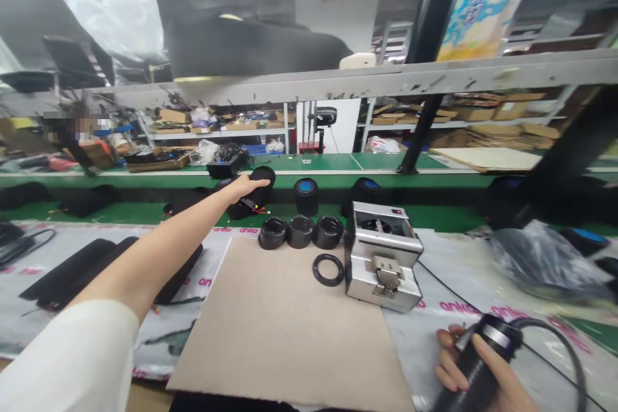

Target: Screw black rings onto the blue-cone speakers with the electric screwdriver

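- Left hand (243,188), arm stretched out, grasps a black cylinder (263,175) with loose wires, seemingly to steady its round body
- Right hand (506,374) wraps around a corded power tool (472,370), its cable (575,351) leaving beyond the fingers, probably to keep clear
- Between both hands, three black cups (300,232) stand beside a metal machine (383,251), apparently for easy reach

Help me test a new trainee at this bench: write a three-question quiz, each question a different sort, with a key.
1. Which hand holds the corded black tool?
2. How many open black round parts stand in a row along the far edge of the cardboard?
3. True or false: the flat black ring lies beside the metal device.

Key: 1. The right hand. 2. Three. 3. True.
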Demonstrator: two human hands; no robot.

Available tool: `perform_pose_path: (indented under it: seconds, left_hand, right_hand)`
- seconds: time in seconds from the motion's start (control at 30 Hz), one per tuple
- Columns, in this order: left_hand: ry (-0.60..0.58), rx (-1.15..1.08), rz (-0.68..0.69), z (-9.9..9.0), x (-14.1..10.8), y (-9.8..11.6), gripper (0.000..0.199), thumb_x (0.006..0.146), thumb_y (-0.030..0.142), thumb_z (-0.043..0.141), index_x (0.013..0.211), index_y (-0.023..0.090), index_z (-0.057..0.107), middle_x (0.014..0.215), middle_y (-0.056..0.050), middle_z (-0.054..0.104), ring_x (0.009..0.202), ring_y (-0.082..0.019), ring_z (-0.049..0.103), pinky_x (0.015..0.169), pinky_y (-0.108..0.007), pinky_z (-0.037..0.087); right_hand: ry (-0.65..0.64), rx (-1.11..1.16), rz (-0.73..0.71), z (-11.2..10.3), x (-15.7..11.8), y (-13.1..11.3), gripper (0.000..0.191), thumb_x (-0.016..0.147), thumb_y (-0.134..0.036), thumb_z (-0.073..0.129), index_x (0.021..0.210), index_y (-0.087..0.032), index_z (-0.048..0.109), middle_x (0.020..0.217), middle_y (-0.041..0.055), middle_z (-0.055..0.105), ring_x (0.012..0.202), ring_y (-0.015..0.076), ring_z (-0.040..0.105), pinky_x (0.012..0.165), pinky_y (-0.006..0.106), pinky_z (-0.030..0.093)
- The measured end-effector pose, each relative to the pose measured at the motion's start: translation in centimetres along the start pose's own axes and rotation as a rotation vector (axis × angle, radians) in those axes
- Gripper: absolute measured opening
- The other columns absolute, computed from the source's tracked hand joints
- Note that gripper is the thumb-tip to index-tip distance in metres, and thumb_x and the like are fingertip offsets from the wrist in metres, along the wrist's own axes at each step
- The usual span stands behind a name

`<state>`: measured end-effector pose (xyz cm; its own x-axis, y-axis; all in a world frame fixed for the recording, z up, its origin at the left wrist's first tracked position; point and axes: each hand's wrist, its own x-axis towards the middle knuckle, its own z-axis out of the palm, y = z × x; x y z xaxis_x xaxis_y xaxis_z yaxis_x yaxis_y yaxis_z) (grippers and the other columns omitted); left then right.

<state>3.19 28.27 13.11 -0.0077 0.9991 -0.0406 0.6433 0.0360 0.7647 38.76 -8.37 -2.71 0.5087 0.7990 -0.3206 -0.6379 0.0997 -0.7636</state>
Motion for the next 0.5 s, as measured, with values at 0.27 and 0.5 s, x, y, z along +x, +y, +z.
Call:
perform_pose_path:
  seconds: [0.27, 0.5]
  left_hand:
    - [0.057, 0.33, -0.054, 6.0, 5.4, 0.2, 0.041, 0.1, 0.037, 0.07, 0.135, 0.017, 0.063, 0.136, -0.012, 0.066, 0.118, -0.028, 0.069, 0.098, -0.048, 0.061]
    - [0.293, 0.421, 0.131, 5.9, 4.8, -1.5, 0.045, 0.1, 0.037, 0.07, 0.14, 0.018, 0.061, 0.146, -0.014, 0.061, 0.128, -0.031, 0.064, 0.107, -0.055, 0.056]
  right_hand:
    - [-0.048, 0.092, -0.04, -1.1, 0.5, 0.9, 0.047, 0.069, -0.041, 0.095, 0.1, -0.022, 0.065, 0.081, -0.0013, 0.062, 0.047, 0.0044, 0.043, 0.043, 0.02, 0.045]
    - [-0.025, 0.09, -0.032, -0.7, 0.1, 0.5, 0.047, 0.067, -0.039, 0.096, 0.097, -0.021, 0.063, 0.079, -0.0015, 0.06, 0.048, 0.0049, 0.043, 0.045, 0.02, 0.045]
